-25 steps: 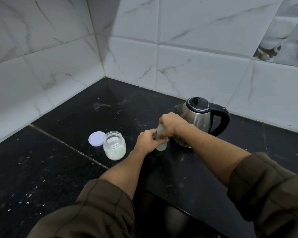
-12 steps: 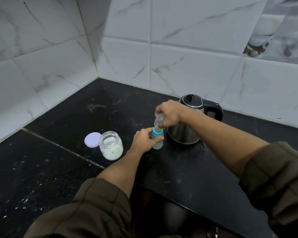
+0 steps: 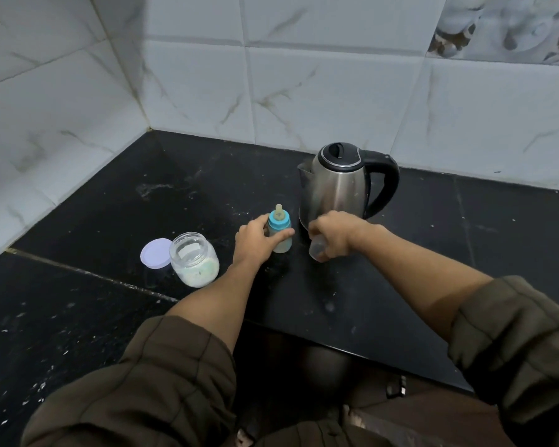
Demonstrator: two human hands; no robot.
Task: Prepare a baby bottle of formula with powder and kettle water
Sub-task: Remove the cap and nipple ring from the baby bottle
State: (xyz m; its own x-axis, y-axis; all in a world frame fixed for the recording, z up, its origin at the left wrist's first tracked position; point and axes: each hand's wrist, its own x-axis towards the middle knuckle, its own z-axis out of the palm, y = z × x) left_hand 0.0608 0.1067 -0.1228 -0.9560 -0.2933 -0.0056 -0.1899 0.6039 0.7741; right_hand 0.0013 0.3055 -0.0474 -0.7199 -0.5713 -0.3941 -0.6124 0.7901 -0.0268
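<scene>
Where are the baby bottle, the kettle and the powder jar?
baby bottle (image 3: 279, 223), head view, on its blue collar.
kettle (image 3: 334, 188), head view, on its steel body.
powder jar (image 3: 197, 264), head view, on its glass wall.

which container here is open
The glass powder jar: its lilac lid lies beside it; the baby bottle has its teat on, the kettle is lidded.

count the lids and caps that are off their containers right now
2. The purple lid lies flat on the counter, left of the open powder jar; the clear bottle cap is held in the right hand, in front of the kettle.
</scene>
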